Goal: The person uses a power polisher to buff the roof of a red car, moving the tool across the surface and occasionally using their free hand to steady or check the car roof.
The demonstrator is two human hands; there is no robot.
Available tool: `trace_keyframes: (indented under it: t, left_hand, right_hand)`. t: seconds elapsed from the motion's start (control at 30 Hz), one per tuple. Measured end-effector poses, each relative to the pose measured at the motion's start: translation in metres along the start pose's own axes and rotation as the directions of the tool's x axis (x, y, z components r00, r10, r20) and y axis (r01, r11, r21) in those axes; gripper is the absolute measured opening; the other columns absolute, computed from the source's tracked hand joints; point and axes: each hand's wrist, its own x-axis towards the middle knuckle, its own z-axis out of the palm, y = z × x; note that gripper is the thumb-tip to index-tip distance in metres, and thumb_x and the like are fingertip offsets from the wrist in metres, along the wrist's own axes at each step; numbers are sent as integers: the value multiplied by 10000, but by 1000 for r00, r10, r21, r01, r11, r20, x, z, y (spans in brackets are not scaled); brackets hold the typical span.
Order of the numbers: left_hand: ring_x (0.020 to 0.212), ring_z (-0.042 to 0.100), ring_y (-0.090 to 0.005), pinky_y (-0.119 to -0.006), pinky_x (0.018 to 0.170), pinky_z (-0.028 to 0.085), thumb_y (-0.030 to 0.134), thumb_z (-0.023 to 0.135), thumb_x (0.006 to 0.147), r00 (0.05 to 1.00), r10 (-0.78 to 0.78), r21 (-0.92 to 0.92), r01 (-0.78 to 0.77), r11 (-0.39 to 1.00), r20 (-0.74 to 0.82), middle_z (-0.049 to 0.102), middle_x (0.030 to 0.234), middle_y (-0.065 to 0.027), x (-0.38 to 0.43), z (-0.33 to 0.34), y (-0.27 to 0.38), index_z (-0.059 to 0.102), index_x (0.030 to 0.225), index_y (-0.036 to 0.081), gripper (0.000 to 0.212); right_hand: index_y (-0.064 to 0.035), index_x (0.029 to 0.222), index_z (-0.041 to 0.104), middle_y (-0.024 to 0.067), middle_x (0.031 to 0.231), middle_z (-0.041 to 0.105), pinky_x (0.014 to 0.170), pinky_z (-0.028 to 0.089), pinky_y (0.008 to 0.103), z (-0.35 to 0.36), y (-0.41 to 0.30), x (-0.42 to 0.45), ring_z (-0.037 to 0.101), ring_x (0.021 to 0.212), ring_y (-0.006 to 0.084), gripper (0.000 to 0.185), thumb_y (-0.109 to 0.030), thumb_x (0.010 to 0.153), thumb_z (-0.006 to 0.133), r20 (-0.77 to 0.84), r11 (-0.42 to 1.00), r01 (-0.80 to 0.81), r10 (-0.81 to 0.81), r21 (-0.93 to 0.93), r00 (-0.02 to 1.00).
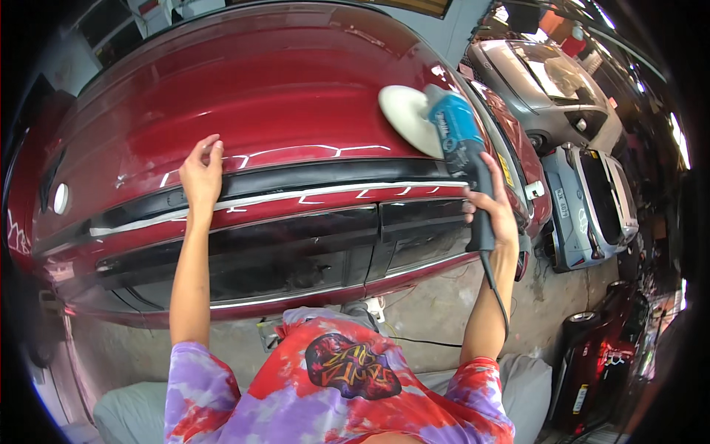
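Note:
My right hand (498,213) grips the dark handle of a blue and black Makita polisher (459,122). Its round, off-white pad (407,117) is tilted above the right part of the red car roof (266,111); whether it touches the paint I cannot tell. Down from the handle runs a black power cord (495,288), past my right forearm. My left hand (201,175) is over the near edge of the roof, by the black roof trim (310,173). Its fingers are loosely bent, with nothing between them.
Below the roof edge are the car's dark side windows (294,250). A silver car (549,94), a light blue car (591,208) and a dark red vehicle (602,355) stand at the right. The cord crosses the concrete floor (554,299). Grey cloth (130,410) lies behind me.

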Motion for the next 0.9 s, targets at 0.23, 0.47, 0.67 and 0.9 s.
trace_keyframes:
  t: [0.23, 0.47, 0.67, 0.9]
  left_hand:
    - [588, 634, -92, -253, 586, 486, 201, 649, 949, 979, 50, 61, -39, 997, -199, 686, 664, -54, -10, 6, 18, 725, 1010, 34, 193]
    - [561, 602, -121, -280, 573, 469, 236, 661, 942, 967, 4, 130, 30, 991, -254, 655, 624, -69, -11, 3, 29, 720, 954, 15, 229]
    - [564, 603, -122, -283, 580, 471, 263, 652, 950, 953, -35, 149, 84, 985, -302, 652, 621, -66, -8, 1, 23, 716, 934, 7, 265]
    - [564, 591, -116, -289, 572, 470, 263, 651, 951, 941, -95, 117, 140, 983, -324, 650, 629, -81, -8, 5, 29, 703, 939, -8, 276]
  right_hand:
    - [-215, 1516, 298, 106, 968, 565, 550, 479, 248, -68, -10, 71, 546, 654, 125, 822, 61, 793, 576, -96, 997, 10, -17, -75, 995]
    - [-197, 1519, 301, 118, 980, 570, 572, 480, 260, -35, -15, 140, 538, 682, 133, 817, 71, 795, 568, 8, 997, 16, -15, -79, 1000]
    - [-196, 1510, 316, 130, 969, 580, 571, 475, 268, 48, -19, 174, 549, 675, 151, 798, 62, 811, 600, 232, 998, -4, 17, -57, 973]
    - [-215, 1514, 330, 145, 981, 563, 553, 477, 254, 116, -17, 180, 535, 678, 135, 781, 64, 829, 581, 435, 999, -44, 37, 7, 900]
